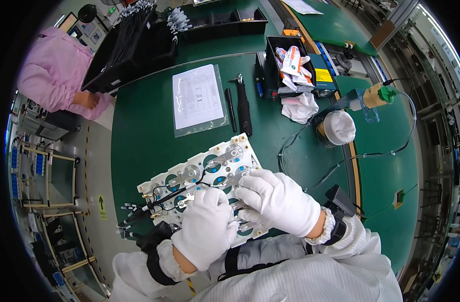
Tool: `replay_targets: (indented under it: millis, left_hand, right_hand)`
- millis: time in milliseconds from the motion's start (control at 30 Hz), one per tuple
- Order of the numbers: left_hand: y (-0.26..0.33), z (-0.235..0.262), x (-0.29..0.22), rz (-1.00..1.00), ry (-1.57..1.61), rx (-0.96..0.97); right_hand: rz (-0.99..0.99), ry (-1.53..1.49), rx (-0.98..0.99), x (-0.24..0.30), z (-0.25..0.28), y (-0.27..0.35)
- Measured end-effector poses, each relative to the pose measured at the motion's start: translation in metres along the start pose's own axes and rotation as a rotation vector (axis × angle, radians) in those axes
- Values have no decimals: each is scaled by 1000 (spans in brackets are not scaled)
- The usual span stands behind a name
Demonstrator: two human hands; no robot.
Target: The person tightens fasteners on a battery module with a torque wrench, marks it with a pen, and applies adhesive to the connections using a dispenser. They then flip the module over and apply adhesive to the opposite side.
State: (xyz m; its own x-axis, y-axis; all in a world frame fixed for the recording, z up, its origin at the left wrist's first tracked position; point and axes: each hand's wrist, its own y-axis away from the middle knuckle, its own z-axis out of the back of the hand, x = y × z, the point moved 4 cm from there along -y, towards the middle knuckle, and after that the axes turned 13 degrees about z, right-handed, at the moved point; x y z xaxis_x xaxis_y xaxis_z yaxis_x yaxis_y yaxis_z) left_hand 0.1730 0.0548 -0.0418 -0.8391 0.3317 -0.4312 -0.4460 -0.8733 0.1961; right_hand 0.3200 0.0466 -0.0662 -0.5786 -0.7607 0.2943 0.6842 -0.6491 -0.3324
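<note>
A white plate (182, 173) with large round openings, clear round parts, blue dots and brass-coloured fittings lies at a slant on the green table. Black cables (168, 197) run along its left half and gather in a bundle at its left corner. My left hand (204, 227), in a white glove, is closed over the plate's near edge; its fingertips and whatever they hold are hidden. My right hand (281, 202), gloved too, reaches over the plate's right half with fingers bent and closed. What lies in its fingertips does not show. The hands are close together, almost touching.
Beyond the plate lie a sheet in a clear sleeve (197, 99), a black pen (230, 109) and a black-handled ratchet (244, 108). At the right stand a black bin of packets (291, 63) and a white-lined cup (339, 128). Cable bins (129, 65) and a person in pink (56, 70) are far left.
</note>
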Motion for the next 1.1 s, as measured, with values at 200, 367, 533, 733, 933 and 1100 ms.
replay_targets:
  millis: [200,367,533,733,933,1100]
  left_hand:
    - [-5,3,4,-94,50,-112]
    - [-2,-3,8,4,63,-232]
    - [16,21,15,89,60,-246]
    - [43,-4,20,184,64,-212]
    - [43,-7,21,104,258,-186]
    - [55,-16,8,-41,-124,-161]
  right_hand:
    - [-24,4,-115,2,-4,-3]
    - [-117,-14,-171,6,-5,-7]
    - [-180,-58,-188,6,-4,-6]
    - [-190,-71,-190,6,-4,-4]
    - [-168,-71,-179,6,-6,-4]
    - [-209,-124,-177,10,-8,-2]
